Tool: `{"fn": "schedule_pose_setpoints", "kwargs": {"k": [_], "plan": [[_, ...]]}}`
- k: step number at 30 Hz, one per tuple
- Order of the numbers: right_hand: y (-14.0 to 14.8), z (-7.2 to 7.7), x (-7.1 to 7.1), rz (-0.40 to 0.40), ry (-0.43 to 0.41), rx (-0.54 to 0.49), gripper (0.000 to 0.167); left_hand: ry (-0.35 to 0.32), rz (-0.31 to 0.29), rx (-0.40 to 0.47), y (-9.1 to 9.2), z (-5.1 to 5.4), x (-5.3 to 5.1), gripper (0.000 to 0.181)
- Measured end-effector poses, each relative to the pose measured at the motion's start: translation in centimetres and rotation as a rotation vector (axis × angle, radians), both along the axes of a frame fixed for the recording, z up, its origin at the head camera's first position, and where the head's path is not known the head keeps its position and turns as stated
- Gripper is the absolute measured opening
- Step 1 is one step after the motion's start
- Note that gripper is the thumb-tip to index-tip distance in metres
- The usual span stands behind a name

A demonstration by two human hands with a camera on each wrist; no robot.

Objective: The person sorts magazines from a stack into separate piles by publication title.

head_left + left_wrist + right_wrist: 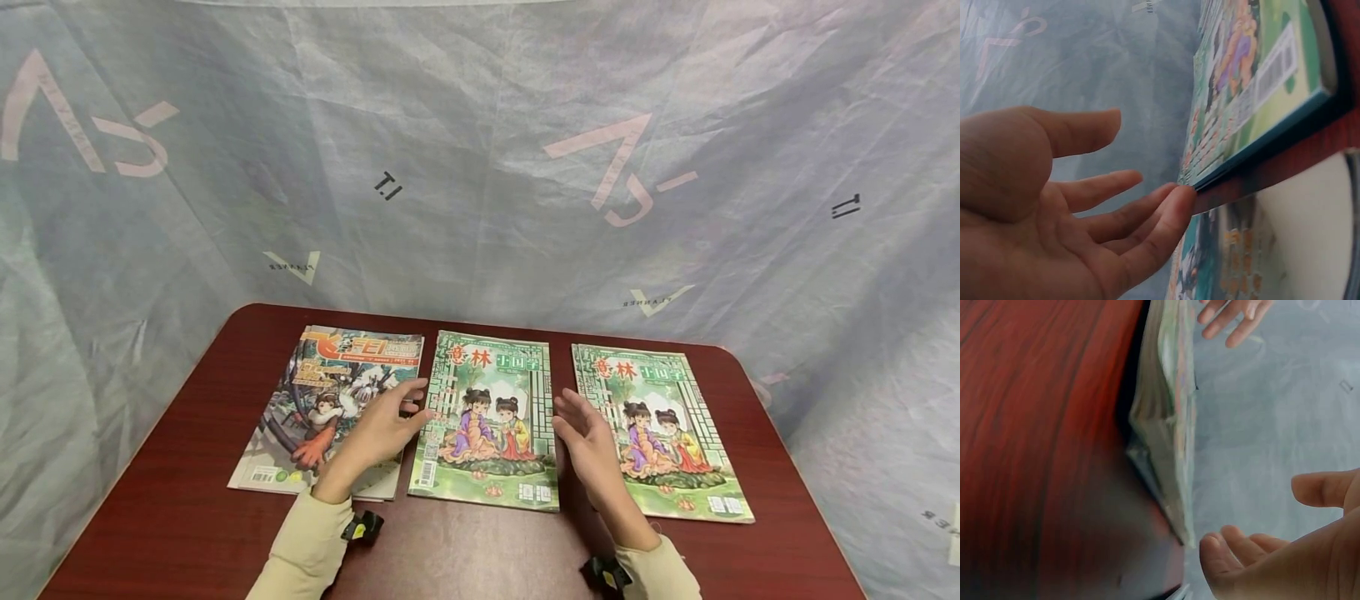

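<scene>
Left hand [384, 427]: fingers spread, holding nothing; by the left edge of the middle magazine [486, 429], contact unclear.
Right hand [591, 446]: fingers extended, holding nothing; just beside its right edge.
Middle magazine: flat, cover up, presumably flanked for access from both sides.
Left magazine [300, 408], right magazine [667, 437]: set apart, probably for separate handling.
Table [450, 554]: supports the row.
Backdrop [480, 225]: hangs behind, likely screening the surroundings.

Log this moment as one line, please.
left hand: grips nothing, near left edge of middle magazine | right hand: grips nothing, near that magazine's right edge | left magazine, right magazine: flat on table
</scene>
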State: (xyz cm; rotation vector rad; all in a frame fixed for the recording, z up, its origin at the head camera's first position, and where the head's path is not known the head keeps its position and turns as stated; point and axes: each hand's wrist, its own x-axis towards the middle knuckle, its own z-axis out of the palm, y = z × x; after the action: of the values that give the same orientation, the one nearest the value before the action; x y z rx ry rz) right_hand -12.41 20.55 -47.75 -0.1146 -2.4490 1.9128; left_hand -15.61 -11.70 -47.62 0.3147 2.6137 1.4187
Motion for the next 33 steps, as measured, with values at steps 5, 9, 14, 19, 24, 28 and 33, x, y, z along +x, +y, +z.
{"fn": "schedule_pose_setpoints", "kwargs": {"k": [5, 9, 14, 19, 24, 28, 33], "plan": [[0.4, -0.8, -0.3, 0.033, -0.060, 0.025, 0.062, -0.031, -0.010, -0.032, 0.2, -0.3, 0.0, 0.059], [0.6, -1.1, -0.4, 0.049, -0.084, 0.011, 0.063, -0.050, -0.022, -0.039, 0.2, -0.3, 0.2, 0.059], [0.7, -1.1, -0.3, 0.044, -0.105, -0.004, 0.064, -0.064, -0.060, -0.016, 0.2, -0.3, 0.4, 0.061], [0.7, -0.8, -0.3, 0.053, -0.145, -0.005, 0.067, -0.065, -0.074, -0.023, 0.2, -0.2, 0.4, 0.061], [0.6, -0.8, -0.3, 0.064, -0.154, -0.015, 0.066, -0.056, -0.065, -0.031, 0.2, -0.1, 0.5, 0.059], [0.6, -0.8, -0.4, 0.032, -0.158, -0.041, 0.067, -0.046, -0.049, -0.010, 0.3, 0.0, 0.5, 0.057], [0.8, -0.8, -0.5, 0.002, -0.176, -0.064, 0.067, -0.031, -0.012, 0.022, 0.6, -0.1, 0.5, 0.058]]}}
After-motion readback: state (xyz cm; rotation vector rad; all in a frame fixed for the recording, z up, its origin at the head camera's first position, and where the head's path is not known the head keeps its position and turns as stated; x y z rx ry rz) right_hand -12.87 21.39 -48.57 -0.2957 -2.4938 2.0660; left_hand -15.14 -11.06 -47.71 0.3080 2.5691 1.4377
